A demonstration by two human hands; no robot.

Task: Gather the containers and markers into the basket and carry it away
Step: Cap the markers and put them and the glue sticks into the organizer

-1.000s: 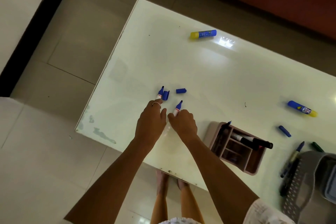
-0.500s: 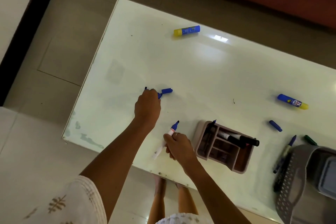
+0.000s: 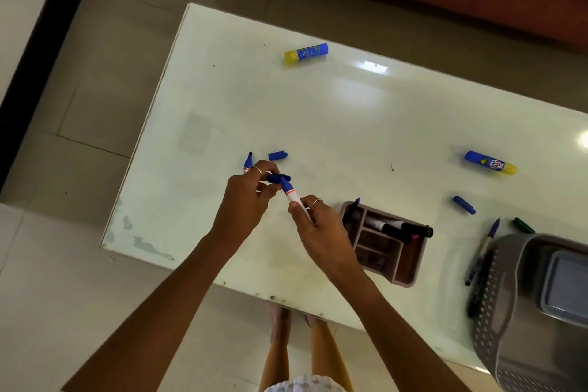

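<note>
White table [image 3: 318, 111], seen from above. Grey basket [image 3: 509, 312] at its right edge, holding a lidded container [image 3: 563, 283]; pink tray [image 3: 410, 264] with black markers just left of it. Both forearms reach in from below and meet over the near-left part of the table. Right hand [image 3: 321, 229] pinches the white barrel of a blue marker [image 3: 291, 192], tip pointing up-left; left hand [image 3: 246, 197] pinches a blue cap [image 3: 276, 177] at that tip and also holds a second uncapped marker [image 3: 248, 162]. Risks, as judged: a misaligned cap could slip and roll away, and the second marker's bare tip could mark the table. Two glue sticks [image 3: 306, 53], [image 3: 490, 162], two loose caps [image 3: 277, 155], [image 3: 464, 204] and markers beside the basket remain ungathered.
</note>
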